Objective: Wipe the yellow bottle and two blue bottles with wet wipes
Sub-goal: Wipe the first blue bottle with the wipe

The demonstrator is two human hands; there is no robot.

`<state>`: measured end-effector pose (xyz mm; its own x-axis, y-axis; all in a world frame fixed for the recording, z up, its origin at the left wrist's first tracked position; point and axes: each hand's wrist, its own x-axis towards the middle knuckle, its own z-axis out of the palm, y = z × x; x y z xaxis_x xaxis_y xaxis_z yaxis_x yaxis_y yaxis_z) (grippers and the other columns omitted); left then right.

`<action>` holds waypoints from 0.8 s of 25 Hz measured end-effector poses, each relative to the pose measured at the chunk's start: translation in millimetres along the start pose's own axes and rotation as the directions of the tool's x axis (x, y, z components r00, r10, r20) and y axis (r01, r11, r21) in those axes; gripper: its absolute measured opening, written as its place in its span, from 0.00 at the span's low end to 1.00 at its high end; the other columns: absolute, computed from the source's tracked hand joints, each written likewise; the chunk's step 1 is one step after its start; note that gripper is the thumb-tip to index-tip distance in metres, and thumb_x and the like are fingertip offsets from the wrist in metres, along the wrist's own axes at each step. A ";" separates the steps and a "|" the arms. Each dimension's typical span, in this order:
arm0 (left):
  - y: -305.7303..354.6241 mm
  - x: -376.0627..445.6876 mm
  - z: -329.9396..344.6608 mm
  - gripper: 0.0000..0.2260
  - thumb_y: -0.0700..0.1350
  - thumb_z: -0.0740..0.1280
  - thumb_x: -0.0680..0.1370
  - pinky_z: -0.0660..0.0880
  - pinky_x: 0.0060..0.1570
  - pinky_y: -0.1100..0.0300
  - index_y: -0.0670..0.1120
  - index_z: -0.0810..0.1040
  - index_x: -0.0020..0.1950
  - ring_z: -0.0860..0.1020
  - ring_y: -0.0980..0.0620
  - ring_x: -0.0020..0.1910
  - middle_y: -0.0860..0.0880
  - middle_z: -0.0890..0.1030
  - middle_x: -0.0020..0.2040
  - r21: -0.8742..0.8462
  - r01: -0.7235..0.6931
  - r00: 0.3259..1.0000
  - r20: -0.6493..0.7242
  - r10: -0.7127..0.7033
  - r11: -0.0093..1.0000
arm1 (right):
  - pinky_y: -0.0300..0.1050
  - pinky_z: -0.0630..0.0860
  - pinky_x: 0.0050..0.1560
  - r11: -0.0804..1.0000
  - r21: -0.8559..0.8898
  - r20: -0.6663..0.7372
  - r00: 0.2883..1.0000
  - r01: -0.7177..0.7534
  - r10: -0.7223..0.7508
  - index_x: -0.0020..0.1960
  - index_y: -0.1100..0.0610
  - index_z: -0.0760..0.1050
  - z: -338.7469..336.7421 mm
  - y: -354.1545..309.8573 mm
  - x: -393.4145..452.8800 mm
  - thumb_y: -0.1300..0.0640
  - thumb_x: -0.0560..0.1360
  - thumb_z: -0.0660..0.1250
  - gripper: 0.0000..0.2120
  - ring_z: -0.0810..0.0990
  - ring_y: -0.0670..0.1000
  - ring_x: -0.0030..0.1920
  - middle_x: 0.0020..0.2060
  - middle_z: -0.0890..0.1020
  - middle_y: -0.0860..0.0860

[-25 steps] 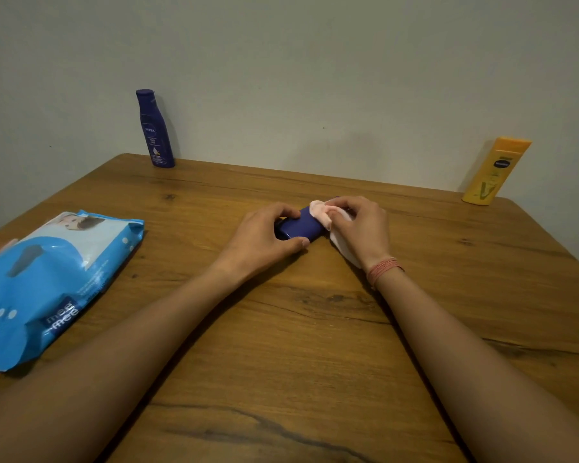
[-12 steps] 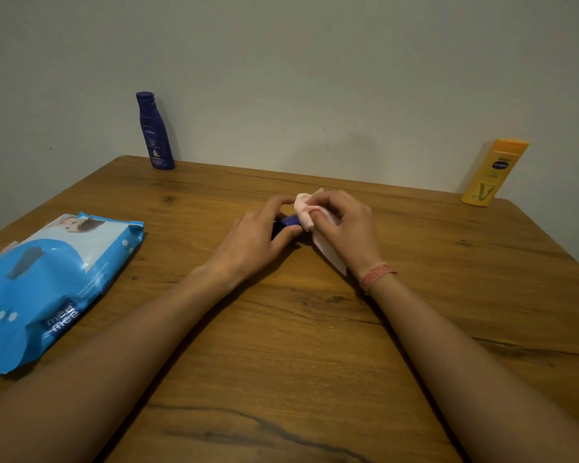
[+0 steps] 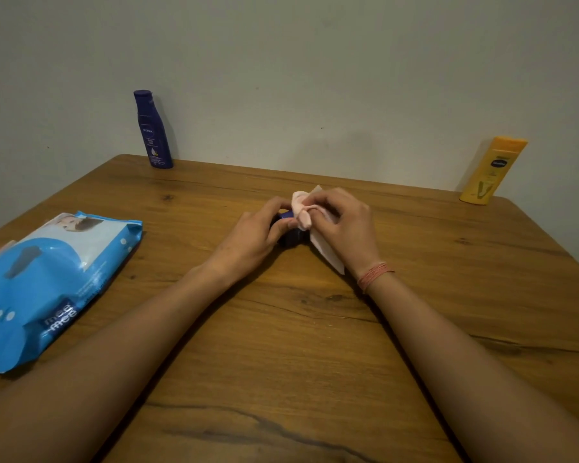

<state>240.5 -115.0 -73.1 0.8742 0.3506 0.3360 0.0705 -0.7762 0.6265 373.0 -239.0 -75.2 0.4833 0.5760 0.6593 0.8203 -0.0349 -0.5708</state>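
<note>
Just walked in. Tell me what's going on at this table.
A person is cleaning bottles with wet wipes. The left hand holds a small blue bottle at the middle of the wooden table, mostly hidden by the hands, while the right hand presses a pale wet wipe against it. A tall blue bottle stands at the back left by the wall, a yellow bottle at the back right. The blue wipes pack lies on the left.

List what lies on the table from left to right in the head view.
Wet wipes pack → tall blue bottle → left hand on the small blue bottle → right hand holding the wipe → yellow bottle.
</note>
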 end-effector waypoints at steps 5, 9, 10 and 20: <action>-8.4 2.8 -1.7 0.15 0.52 0.59 0.82 0.73 0.48 0.66 0.53 0.71 0.69 0.76 0.63 0.50 0.54 0.77 0.57 -0.039 0.031 0.999 -0.008 -0.031 0.999 | 0.32 0.73 0.45 0.946 -0.041 -0.108 0.943 -0.321 0.315 0.49 0.55 0.80 -17.1 20.2 2.0 0.61 0.75 0.68 0.05 0.78 0.47 0.49 0.48 0.81 0.48; -9.1 3.6 0.1 0.15 0.51 0.60 0.82 0.71 0.47 0.73 0.56 0.70 0.70 0.74 0.69 0.53 0.60 0.76 0.58 -0.030 -0.001 1.000 -0.026 0.000 1.000 | 0.33 0.74 0.51 0.999 -0.030 0.123 0.992 0.017 -0.013 0.51 0.58 0.80 5.2 -12.0 -5.9 0.62 0.75 0.69 0.06 0.78 0.45 0.47 0.47 0.82 0.50; -9.4 4.2 0.0 0.16 0.53 0.60 0.82 0.71 0.48 0.72 0.57 0.70 0.70 0.75 0.66 0.55 0.60 0.77 0.58 -0.023 -0.001 1.000 -0.012 0.000 1.000 | 0.33 0.74 0.52 0.999 -0.013 0.145 0.989 0.040 -0.038 0.52 0.58 0.80 7.7 -16.1 -7.0 0.62 0.74 0.70 0.06 0.79 0.45 0.47 0.47 0.82 0.50; -5.7 6.2 0.6 0.33 0.49 0.75 0.72 0.71 0.62 0.58 0.50 0.66 0.75 0.72 0.55 0.62 0.50 0.74 0.68 0.119 0.027 0.999 0.020 -0.030 0.993 | 0.37 0.75 0.51 0.941 -0.109 -0.032 0.947 -0.322 0.320 0.51 0.54 0.82 -12.8 20.7 2.1 0.61 0.75 0.68 0.07 0.79 0.46 0.50 0.49 0.83 0.49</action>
<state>245.8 -108.7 -75.0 0.8810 0.3632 0.3032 0.1508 -0.8230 0.5477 395.0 -248.9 -79.4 0.7300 0.5077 0.4576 0.6496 -0.3071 -0.6955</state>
